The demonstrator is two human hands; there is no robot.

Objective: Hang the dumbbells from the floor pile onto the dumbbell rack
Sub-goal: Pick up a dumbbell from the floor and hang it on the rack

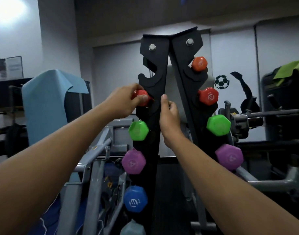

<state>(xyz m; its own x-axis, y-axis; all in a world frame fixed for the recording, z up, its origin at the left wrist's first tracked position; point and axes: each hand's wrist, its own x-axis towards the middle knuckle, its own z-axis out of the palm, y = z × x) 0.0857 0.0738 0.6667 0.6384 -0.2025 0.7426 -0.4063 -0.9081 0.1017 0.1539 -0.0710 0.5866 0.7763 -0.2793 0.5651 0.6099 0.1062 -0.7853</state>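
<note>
A tall black dumbbell rack (pixel 159 68) stands right in front of me, with hooks down both sides. My left hand (pixel 123 100) is shut on a red dumbbell (pixel 142 97) resting at the second hook on the left side. My right hand (pixel 169 114) grips the rack's central edge beside it. Below on the left hang a green dumbbell (pixel 138 130), a purple one (pixel 133 161) and a blue one (pixel 135 199). The right side carries an orange dumbbell (pixel 199 63), a red one (pixel 208 96), a green one (pixel 218 125) and a purple one (pixel 229 156). The top left hook is bare.
A grey metal frame (pixel 94 160) stands at lower left, with a light blue mat (pixel 48 102) draped behind it. Grey gym machines (pixel 247 119) crowd the right, one under a green cloth (pixel 291 70). A pale grey dumbbell end (pixel 133 228) shows at the bottom.
</note>
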